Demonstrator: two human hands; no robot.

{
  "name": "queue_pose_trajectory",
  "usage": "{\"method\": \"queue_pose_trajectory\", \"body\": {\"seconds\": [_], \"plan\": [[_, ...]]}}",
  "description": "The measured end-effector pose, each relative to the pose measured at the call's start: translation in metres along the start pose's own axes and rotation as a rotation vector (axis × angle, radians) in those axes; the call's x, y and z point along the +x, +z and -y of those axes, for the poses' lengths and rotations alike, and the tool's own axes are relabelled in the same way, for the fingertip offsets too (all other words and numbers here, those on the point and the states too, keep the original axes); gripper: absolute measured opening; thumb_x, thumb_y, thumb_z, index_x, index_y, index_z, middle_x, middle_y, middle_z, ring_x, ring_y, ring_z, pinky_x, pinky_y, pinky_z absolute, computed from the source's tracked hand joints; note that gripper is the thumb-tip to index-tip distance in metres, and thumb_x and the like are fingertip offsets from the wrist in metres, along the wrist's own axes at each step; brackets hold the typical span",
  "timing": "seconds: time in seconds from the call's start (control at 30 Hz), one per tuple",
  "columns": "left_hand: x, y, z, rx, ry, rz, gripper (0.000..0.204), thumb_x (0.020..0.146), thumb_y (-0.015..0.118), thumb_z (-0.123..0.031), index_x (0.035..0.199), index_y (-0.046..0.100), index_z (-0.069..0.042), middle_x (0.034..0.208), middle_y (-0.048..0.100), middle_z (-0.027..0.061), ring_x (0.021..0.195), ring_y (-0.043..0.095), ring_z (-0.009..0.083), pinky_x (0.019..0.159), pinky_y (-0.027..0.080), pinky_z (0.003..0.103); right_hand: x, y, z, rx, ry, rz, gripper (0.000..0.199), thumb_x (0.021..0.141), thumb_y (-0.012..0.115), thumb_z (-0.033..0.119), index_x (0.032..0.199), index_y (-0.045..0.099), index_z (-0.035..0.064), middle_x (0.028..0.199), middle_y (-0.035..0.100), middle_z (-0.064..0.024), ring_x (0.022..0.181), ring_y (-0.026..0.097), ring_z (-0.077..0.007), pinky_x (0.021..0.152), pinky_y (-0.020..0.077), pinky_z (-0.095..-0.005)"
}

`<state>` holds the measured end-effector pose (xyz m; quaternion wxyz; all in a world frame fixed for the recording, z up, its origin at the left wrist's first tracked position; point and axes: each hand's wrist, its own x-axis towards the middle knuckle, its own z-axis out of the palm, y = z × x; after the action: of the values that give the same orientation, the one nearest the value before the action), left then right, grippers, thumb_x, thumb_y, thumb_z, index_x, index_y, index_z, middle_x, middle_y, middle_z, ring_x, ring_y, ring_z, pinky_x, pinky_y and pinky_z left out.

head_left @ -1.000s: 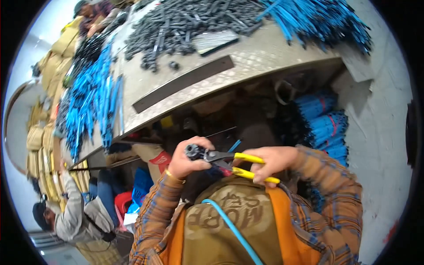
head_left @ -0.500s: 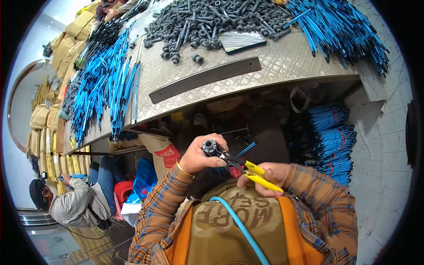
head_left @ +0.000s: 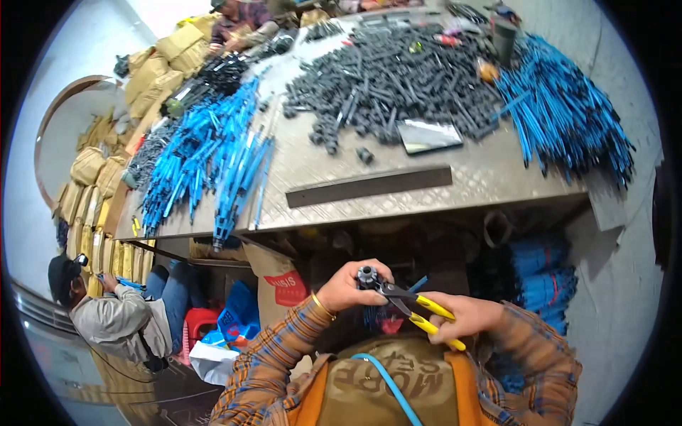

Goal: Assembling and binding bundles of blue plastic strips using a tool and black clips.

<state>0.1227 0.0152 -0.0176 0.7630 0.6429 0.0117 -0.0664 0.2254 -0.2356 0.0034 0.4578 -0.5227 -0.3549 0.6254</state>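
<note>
My left hand (head_left: 347,287) is closed around a dark grey tubular fitting (head_left: 367,277), whose ribbed round end faces up with a hole in its middle. Pliers with yellow handles (head_left: 435,307) and dark jaws are gripped in my right hand (head_left: 465,317). The handles are spread, and the jaws reach the fitting beside my left thumb. Whether the jaws bite on anything is too small to tell. Both hands are in front of my body, below the table's near edge.
A table (head_left: 355,216) bears a heap of grey fittings (head_left: 398,85), blue rod bundles (head_left: 192,156), a metal bar (head_left: 369,187) and a flat pad (head_left: 429,136). More blue bundles (head_left: 543,284) stand underneath. A seated person (head_left: 121,319) works at left; another (head_left: 241,25) sits across.
The view has tilted up, showing more of the table. My right hand has shifted its hold, and the pliers' handles and jaws are spread wider. My left hand still holds the fitting.
</note>
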Motion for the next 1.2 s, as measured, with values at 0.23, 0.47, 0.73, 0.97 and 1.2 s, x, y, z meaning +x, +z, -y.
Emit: {"method": "queue_pose_trajectory", "body": {"seconds": [0.23,0.47,0.73,0.97,1.2], "plan": [[-0.001,0.003,-0.007,-0.024,-0.051,-0.058,0.041,0.054,0.077,-0.008,0.092,0.063,-0.001,0.085,0.061,0.0054,0.073,0.053,0.0139,0.073,0.043,0.024,-0.001,-0.003,0.011,0.101,0.093,-0.016,0.028,0.088,0.051,0.012,0.112,0.043,-0.0005,0.072,0.059,-0.0153,0.050,0.055,-0.0206,0.048,0.0463,-0.0262],[0.000,-0.008,0.005,-0.044,-0.020,0.069,0.049,0.052,0.080,-0.010,0.097,0.063,0.000,0.087,0.062,0.0081,0.074,0.055,0.0156,0.074,0.044,0.026,0.032,0.007,-0.064,1.060,0.155,0.482,0.014,0.091,0.047,0.016,0.086,0.045,0.0031,0.062,0.055,-0.0190,0.044,0.051,-0.0218,0.044,0.0456,-0.0302],[0.005,-0.002,0.000,-0.064,0.014,0.166,0.042,0.057,0.075,0.000,0.097,0.063,-0.002,0.088,0.063,0.0056,0.075,0.055,0.0116,0.073,0.044,0.023,0.020,-0.004,-0.052,1.011,0.023,0.438,0.019,0.092,0.049,0.018,0.085,0.049,0.0007,0.074,0.059,-0.0225,0.057,0.059,-0.0243,0.053,0.0523,-0.0309],[0.004,-0.003,-0.003,0.020,-0.018,0.179,0.035,0.061,0.073,0.000,0.094,0.063,-0.002,0.087,0.063,0.0059,0.071,0.056,0.0115,0.069,0.045,0.022,0.002,-0.028,0.021,0.446,0.250,0.135,0.018,0.090,0.052,0.015,0.096,0.053,-0.0018,0.096,0.060,-0.0214,0.081,0.064,-0.0248,0.068,0.0554,-0.0294],[0.004,-0.004,-0.004,0.031,-0.078,0.132,0.033,0.057,0.076,-0.008,0.087,0.063,-0.001,0.083,0.063,0.0094,0.069,0.053,0.0166,0.068,0.042,0.027,0.003,-0.032,0.038,0.290,0.287,0.081,0.018,0.090,0.053,0.015,0.098,0.054,-0.0012,0.096,0.062,-0.0164,0.079,0.064,-0.0210,0.068,0.0550,-0.0282]]}}
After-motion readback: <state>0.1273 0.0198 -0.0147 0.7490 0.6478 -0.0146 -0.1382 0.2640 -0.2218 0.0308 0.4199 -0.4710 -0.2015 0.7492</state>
